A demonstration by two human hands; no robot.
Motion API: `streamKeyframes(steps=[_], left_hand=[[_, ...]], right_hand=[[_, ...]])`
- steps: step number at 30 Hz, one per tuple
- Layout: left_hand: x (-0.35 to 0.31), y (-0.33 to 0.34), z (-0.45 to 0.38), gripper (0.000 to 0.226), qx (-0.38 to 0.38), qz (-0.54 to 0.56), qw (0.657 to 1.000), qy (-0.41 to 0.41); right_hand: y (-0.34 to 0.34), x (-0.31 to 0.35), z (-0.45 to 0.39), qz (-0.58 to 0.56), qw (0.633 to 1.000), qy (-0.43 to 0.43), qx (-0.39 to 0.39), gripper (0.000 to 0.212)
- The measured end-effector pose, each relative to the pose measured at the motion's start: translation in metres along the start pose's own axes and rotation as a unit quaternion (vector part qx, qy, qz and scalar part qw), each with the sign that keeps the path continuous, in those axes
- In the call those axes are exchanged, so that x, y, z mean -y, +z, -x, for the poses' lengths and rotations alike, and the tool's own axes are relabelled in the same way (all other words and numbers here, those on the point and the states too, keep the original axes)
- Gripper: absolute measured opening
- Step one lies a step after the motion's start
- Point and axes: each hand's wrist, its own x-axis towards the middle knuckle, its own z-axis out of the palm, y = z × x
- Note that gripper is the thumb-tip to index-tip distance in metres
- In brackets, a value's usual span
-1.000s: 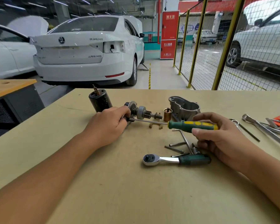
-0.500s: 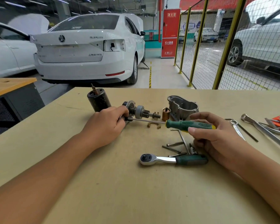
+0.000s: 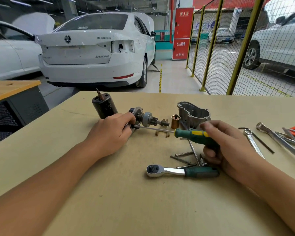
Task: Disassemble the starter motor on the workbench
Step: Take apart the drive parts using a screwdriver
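Head view is showing both hands working over a tan bench (image 3: 109, 193). At about 10 o'clock from the frame's middle, the left hand (image 3: 111, 133) is curling round the flanged end of the starter's drive assembly (image 3: 147, 118), whose shaft and small pinion are pointing toward 3 o'clock and lying on the bench. Just behind that hand, at 11 o'clock, the black motor body (image 3: 104, 106) is standing nearly upright, leaning a little. The right hand (image 3: 228, 147) is gripping the green and yellow handle of a screwdriver (image 3: 192, 135), fingers wrapping it from above; its thin blade is running toward 9 o'clock and its tip is meeting the assembly just beside the left hand's fingers. Whether the tip is seated in a screw I cannot tell.

Under the blade a small brown fork (image 3: 162, 132) is lying flat. Just beside the pinion's end a brass cylinder (image 3: 175, 121) is standing upright, and touching or nearly touching it at 3 o'clock the grey cast housing (image 3: 192, 113) is sitting with its open side up. Toward 6 o'clock from the screwdriver, a ratchet (image 3: 180, 172) with a green grip is lying across the bench, with long bolts (image 3: 182, 156) and a hex key (image 3: 192, 150) scattered just above it. At the 3 o'clock edge, a spanner (image 3: 253, 142) and other wrenches (image 3: 283, 138) are lying well apart from the starter parts.
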Motion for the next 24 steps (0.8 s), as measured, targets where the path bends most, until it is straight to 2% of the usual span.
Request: streamKeyframes(steps=[4,9,12,16,20,24], left_hand=[[0.0,0.0,-0.001,0.02,0.001,0.001,1.0,-0.001],[0.0,-0.001,-0.001,0.02,0.001,0.002,1.0,-0.003],[-0.002,-0.002,-0.001,0.019,0.002,0.004,1.0,-0.003],[-0.002,-0.003,0.0,0.018,-0.001,0.004,1.0,0.003],[0.0,-0.004,-0.001,0.025,-0.004,0.012,1.0,-0.005],[0.001,-0.008,-0.002,0.043,-0.014,0.028,0.999,-0.013]], right_hand=[[-0.003,0.002,-0.002,0.021,1.0,0.012,-0.011,0.02],[-0.006,0.003,-0.001,-0.019,1.0,0.006,-0.013,0.044],[0.0,0.007,0.001,0.007,1.0,0.021,-0.002,0.031],[-0.002,0.006,0.001,0.045,0.999,0.017,-0.007,0.031],[-0.006,0.004,0.001,0.033,0.999,0.011,-0.015,0.048],[0.004,0.01,0.003,0.048,0.999,0.018,0.011,0.043]])
